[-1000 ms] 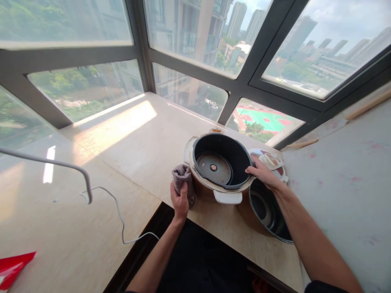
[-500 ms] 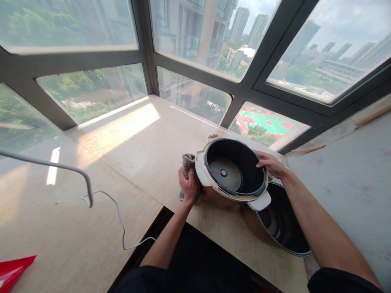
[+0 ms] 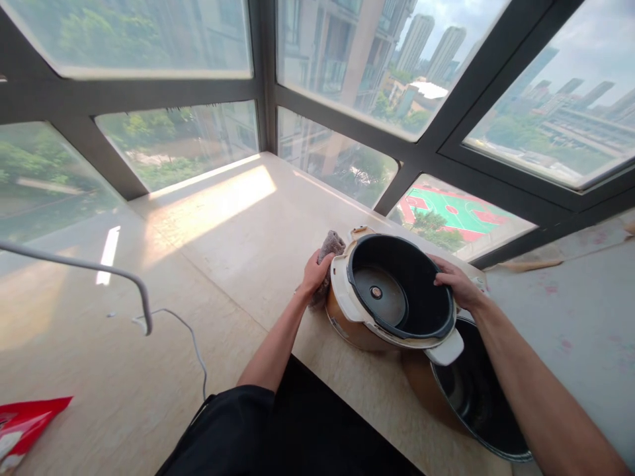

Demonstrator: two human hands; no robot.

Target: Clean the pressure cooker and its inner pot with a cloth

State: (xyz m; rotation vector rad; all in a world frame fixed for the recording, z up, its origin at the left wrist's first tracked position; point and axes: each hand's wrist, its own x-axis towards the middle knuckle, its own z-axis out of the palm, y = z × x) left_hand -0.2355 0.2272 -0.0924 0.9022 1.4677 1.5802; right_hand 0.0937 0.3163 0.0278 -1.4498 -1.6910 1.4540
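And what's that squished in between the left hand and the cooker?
A rolled-up grayish-brown cloth. In the head view, it's in the left hand, right beside the cooker.

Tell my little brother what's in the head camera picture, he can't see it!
The right hand grips one side of an open cooker with a dark inside, while the left hand holds a rolled grey cloth by the other side. A dark-lined pot sits next to it on the pale counter, beside windows looking over a green sports court.
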